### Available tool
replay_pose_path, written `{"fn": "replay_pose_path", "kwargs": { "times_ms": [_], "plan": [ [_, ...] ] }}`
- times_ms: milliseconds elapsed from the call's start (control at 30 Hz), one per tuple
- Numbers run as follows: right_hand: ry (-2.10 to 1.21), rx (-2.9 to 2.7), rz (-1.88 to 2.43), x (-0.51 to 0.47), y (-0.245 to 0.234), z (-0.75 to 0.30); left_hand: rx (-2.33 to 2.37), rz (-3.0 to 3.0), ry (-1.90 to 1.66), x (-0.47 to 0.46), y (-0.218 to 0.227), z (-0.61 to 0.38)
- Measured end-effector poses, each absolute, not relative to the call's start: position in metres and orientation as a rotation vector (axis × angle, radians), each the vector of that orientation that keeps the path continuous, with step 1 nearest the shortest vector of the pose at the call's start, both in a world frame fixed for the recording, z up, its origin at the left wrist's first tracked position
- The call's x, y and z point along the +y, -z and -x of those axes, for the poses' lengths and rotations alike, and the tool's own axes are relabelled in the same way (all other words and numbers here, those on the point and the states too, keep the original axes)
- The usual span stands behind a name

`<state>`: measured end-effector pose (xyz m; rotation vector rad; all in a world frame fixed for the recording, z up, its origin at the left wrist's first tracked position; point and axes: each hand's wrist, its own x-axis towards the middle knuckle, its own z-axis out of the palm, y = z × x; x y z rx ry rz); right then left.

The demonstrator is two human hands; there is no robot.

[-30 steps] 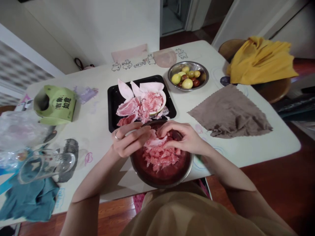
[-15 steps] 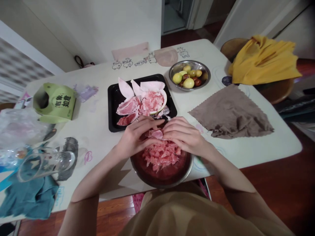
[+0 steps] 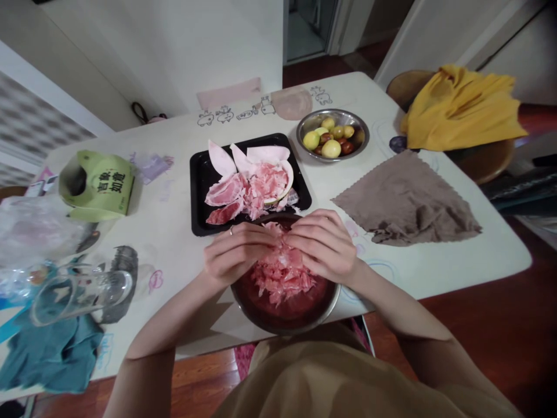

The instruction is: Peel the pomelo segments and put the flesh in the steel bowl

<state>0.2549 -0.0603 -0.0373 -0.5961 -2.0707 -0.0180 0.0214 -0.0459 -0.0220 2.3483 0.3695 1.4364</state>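
Observation:
A steel bowl (image 3: 265, 316) at the near table edge holds a heap of peeled pink pomelo flesh (image 3: 282, 278). Over its far rim, my left hand (image 3: 235, 255) and my right hand (image 3: 324, 244) meet, fingers curled round a pink pomelo segment (image 3: 285, 252) between them. A ring shows on my left hand. Just beyond, a black tray (image 3: 198, 191) carries pink pomelo peel and membrane scraps (image 3: 250, 180).
A steel bowl of small green and red fruits (image 3: 333, 136) stands at the back right. A brown cloth (image 3: 407, 200) lies right of the tray. At left are a green box (image 3: 98, 186), a tipped glass mug (image 3: 80, 293), a plastic bag and a teal cloth (image 3: 52, 351). A yellow cloth (image 3: 461, 107) drapes a chair.
Both hands have closed together over the segment and dropped slightly lower over the bowl; my left hand turned from palm-up to knuckles-up.

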Motion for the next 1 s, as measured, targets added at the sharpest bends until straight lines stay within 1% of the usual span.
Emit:
{"fn": "replay_pose_path", "kwargs": {
  "times_ms": [167, 300, 367, 467, 567, 800, 867, 1000],
  "plan": [
    [0.28, -2.053, 0.707, -0.065, 0.032, -0.252, 0.352, -2.37, -1.424, -0.044, 0.023, -0.02],
    [0.366, -2.039, 0.718, -0.065, 0.035, -0.253, 0.357, -2.359, -1.443, -0.043, 0.022, -0.021],
    [0.278, -2.023, 0.752, -0.064, 0.037, -0.253, 0.38, -2.35, -1.471, -0.043, 0.022, -0.021],
    [0.041, -1.961, 0.778, -0.063, 0.035, -0.253, 0.408, -2.345, -1.491, -0.042, 0.024, -0.021],
    [-0.129, -1.867, 0.756, -0.062, 0.031, -0.252, 0.419, -2.375, -1.507, -0.042, 0.026, -0.02],
    [-0.53, -1.886, 0.675, -0.062, 0.036, -0.247, 0.355, -2.546, -1.451, -0.046, 0.026, -0.016],
    [-0.58, -1.844, 0.688, -0.064, 0.036, -0.245, 0.353, -2.546, -1.434, -0.047, 0.027, -0.016],
    [-0.536, -1.809, 0.715, -0.068, 0.032, -0.243, 0.353, -2.472, -1.46, -0.046, 0.028, -0.018]
  ]
}}
